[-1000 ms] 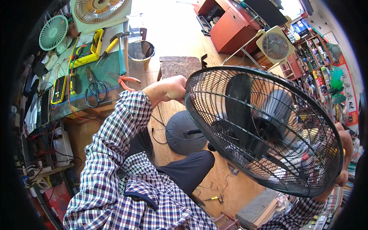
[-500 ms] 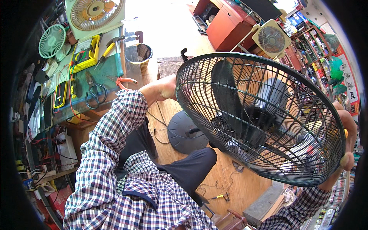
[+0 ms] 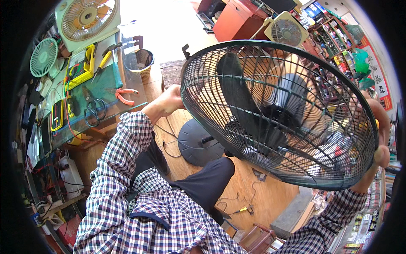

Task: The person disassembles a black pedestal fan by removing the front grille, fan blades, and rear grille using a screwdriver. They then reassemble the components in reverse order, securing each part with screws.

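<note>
A large black wire fan guard (image 3: 253, 80) spans the right half of the view, its rim tilted down toward the right. Through the wires show dark fan blades (image 3: 237, 84) and a hub. My left hand (image 3: 171, 99) is closed on the rim at the left side. Around the far right of the rim curl the fingers of my right hand (image 3: 382, 127), partly hidden behind the wires. A small black clip (image 3: 186, 51) sticks up from the upper left rim. Below the guard, a round black fan base (image 3: 196, 144) with a short post rests on the wooden floor by my knee.
At left a green-topped workbench (image 3: 108, 116) carries orange-handled pliers (image 3: 126, 96), scissors (image 3: 94, 108), a hammer (image 3: 105, 57) and a yellow case (image 3: 86, 67). A wicker bin (image 3: 144, 63) stands beyond it. Cables and a yellow-handled tool (image 3: 242, 210) lie on the floor. Crowded shelves line the right.
The whole view has shifted, so the bench and floor things sit farther left. The guard appears slightly higher and farther left, with both hands still on its rim.
</note>
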{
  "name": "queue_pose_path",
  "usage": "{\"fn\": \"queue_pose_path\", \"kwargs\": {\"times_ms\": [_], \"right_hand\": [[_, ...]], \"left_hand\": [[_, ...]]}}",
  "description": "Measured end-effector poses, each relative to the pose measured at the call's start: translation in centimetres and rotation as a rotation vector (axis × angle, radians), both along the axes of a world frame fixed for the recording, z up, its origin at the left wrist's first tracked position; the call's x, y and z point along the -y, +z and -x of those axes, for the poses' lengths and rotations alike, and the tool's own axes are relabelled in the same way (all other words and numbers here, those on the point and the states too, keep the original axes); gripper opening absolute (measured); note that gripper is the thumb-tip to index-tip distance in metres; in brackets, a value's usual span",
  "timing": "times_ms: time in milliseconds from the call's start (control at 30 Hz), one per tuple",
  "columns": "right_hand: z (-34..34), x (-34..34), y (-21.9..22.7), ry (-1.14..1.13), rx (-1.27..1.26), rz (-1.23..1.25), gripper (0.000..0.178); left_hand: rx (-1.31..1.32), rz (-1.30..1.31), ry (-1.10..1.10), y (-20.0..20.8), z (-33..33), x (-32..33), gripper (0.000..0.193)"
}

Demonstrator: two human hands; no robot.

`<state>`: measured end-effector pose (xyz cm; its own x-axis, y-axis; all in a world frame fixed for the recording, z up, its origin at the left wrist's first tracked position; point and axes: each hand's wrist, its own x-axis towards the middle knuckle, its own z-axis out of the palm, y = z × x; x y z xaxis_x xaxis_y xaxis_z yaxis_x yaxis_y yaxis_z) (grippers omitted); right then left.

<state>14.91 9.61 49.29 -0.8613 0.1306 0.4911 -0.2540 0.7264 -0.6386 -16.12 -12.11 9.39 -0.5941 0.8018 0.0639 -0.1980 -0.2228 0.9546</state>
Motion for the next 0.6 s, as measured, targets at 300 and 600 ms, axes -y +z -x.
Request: {"fn": "queue_pose_path", "kwargs": {"times_ms": [300,600], "right_hand": [[2.3,-2.4,0.6,-0.021,-0.002,-0.171,0.063],[3.4,-2.9,2.1,0.050,0.082,-0.307,0.048]], "left_hand": [[0.074,-0.033,0.172,-0.2,1.0,0.3,0.026],[-0.521,-0.211,0.888,17.0,-2.9,-2.3,0.067]]}}
